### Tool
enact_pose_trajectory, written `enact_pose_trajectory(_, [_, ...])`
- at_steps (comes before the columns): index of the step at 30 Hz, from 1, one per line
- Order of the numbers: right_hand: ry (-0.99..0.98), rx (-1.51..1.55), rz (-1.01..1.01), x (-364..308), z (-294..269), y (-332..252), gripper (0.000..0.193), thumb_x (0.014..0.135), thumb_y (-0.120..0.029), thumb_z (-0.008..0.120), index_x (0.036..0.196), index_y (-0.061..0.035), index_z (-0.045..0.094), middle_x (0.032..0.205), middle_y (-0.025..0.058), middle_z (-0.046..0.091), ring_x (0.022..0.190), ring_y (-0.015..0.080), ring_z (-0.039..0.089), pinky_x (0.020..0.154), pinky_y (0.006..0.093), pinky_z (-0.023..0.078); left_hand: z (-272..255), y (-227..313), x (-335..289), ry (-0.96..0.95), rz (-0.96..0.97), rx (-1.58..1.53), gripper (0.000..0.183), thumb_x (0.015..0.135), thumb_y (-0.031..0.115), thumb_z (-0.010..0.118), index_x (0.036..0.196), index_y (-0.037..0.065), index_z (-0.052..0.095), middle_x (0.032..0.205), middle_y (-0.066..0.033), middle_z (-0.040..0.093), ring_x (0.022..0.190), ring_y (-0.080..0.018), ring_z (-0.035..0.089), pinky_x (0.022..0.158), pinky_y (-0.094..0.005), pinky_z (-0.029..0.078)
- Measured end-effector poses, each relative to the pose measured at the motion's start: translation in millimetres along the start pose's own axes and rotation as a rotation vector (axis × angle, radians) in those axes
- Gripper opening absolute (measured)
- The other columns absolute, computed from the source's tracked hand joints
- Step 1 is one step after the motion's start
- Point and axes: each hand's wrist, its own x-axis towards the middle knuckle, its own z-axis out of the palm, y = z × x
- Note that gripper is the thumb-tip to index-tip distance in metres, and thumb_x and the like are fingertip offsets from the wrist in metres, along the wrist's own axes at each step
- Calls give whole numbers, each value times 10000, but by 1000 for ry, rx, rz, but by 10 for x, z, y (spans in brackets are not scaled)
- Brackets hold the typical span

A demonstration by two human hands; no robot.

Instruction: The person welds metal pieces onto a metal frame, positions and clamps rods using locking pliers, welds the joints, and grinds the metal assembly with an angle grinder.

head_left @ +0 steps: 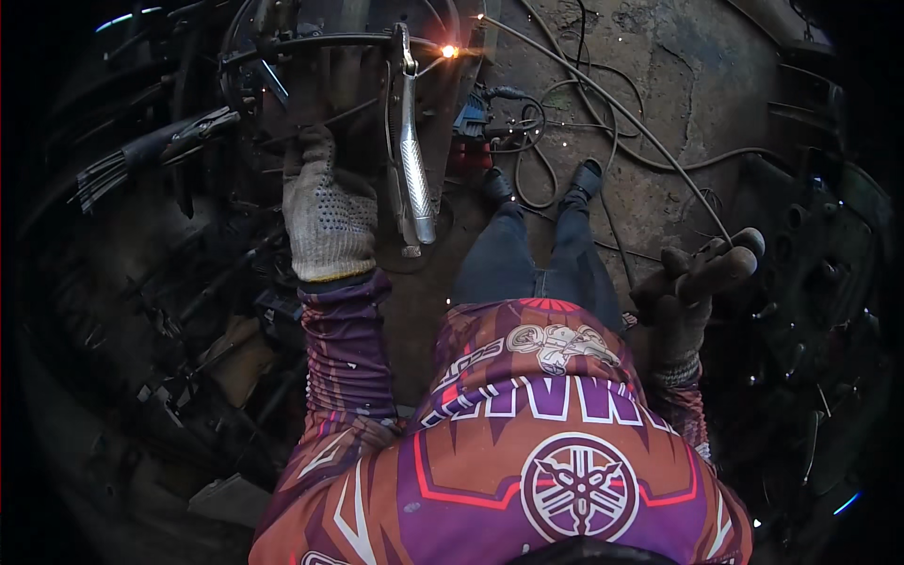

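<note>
My left hand (331,212), in a dotted knit work glove, reaches forward at the edge of the dark metal work. Its fingers curl at a dark part that I cannot make out. Just right of it, locking pliers (412,155) hang with their jaws on a curved metal bar (325,40). An orange-hot spot (450,52) glows beside those jaws. My right hand (686,292), gloved and held out to the right, is closed on a long thin welding rod (626,113). The rod slants up and left, and its far tip glows faintly, apart from the hot spot.
A bundle of thin metal rods (155,151) lies at the left. Cables (650,155) loop over the concrete floor (687,71) beyond my feet. A blue tool (473,118) stands by the work. Dark metal parts (819,254) crowd the right side, and sparks dot the floor.
</note>
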Motion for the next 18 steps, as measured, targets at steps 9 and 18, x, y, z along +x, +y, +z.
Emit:
enact_pose_trajectory(9, [123,-102,46,-10,59,-82,986,767,-719,719,1331,54,479,716,48,612,537,93,509,473,243,348,137,-24,39,-2,-631,-1387,298,979,193,646,1214,17,595,1132,-147,684,976,-257,703,877,-354,595])
enact_pose_trajectory(18, [83,8,-3,-25,-16,-89,832,805,-559,788,1356,6,524,820,26,645,651,94,584,506,234,412,41,95,137,46,-845,-1391,222,972,186,658,1156,71,611,1057,-150,709,894,-284,733,697,-308,627])
